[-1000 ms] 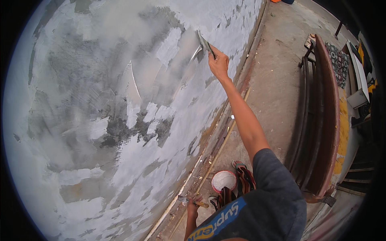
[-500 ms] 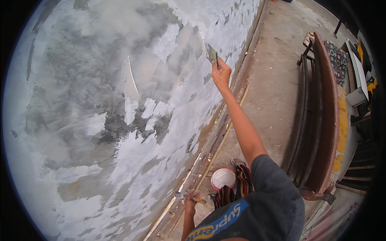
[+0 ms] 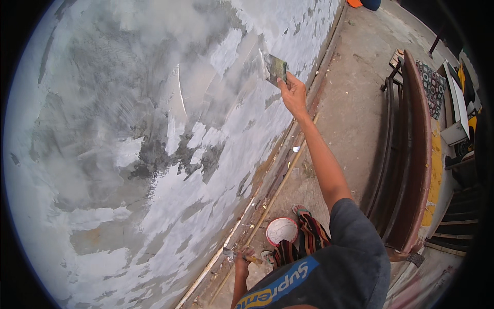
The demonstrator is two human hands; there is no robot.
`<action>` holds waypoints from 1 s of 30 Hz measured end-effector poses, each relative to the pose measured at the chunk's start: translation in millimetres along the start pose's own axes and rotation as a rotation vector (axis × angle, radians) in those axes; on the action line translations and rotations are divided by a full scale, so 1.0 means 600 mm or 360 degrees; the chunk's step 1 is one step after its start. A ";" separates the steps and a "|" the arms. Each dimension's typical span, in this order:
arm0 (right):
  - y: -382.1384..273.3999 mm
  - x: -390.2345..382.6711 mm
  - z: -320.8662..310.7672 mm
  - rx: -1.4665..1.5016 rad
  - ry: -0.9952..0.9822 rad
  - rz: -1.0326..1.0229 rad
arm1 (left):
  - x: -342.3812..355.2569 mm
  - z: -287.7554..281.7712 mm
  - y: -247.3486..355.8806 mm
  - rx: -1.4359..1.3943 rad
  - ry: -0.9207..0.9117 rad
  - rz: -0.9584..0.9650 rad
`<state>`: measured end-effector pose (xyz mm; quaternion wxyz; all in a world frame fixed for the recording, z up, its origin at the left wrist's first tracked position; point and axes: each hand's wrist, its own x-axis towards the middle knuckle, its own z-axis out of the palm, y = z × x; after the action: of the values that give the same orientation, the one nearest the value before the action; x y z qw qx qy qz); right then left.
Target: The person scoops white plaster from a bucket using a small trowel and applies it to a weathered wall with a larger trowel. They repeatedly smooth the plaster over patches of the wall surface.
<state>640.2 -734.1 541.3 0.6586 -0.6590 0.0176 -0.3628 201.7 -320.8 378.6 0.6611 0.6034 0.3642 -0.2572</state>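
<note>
My right hand [image 3: 294, 97] is closed on a flat, wide scraper blade [image 3: 277, 68], grey-green, with white putty along its left edge. That edge is at the wall; I cannot tell whether it touches. The wall [image 3: 154, 195] has patchy white putty over grey plaster, with a raised putty ridge [image 3: 181, 92] left of the scraper. Low by the wall's foot, my left hand [image 3: 242, 262] is closed around a putty knife [image 3: 252, 258] with a wooden handle and metal blade. A red-rimmed bucket [image 3: 268, 240] of white putty [image 3: 282, 230] stands by my feet.
A long brown bench [image 3: 419, 154] stands on the concrete floor [image 3: 350, 113] to the right, with a patterned cushion [image 3: 431, 85] behind it. A thin pole [image 3: 267, 208] lies along the wall's foot. Stacked items [image 3: 458, 113] are at the far right.
My right hand and scraper have moved slightly right, and the blade now shows more of its flat face. A small white piece now shows near the wall's foot. My left hand keeps its hold.
</note>
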 end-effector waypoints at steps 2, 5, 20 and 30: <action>-0.001 0.074 -0.006 0.0002 0.0190 -0.0129 | 0.004 0.005 0.022 0.0038 0.0013 0.0034; 0.006 0.146 0.003 -0.0194 0.0393 -0.0136 | 0.009 -0.003 0.025 0.0025 0.0019 0.0042; -0.055 0.022 0.000 -0.0203 0.0055 -0.0263 | 0.037 0.053 0.061 0.0073 -0.0137 0.0109; 0.031 0.115 0.014 -0.0426 0.0426 0.0071 | 0.024 0.033 0.020 0.0019 -0.0066 -0.0034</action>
<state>703.9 -764.3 557.3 0.5649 -0.6860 0.1677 -0.4268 223.2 -337.0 374.6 0.6621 0.5980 0.3551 -0.2789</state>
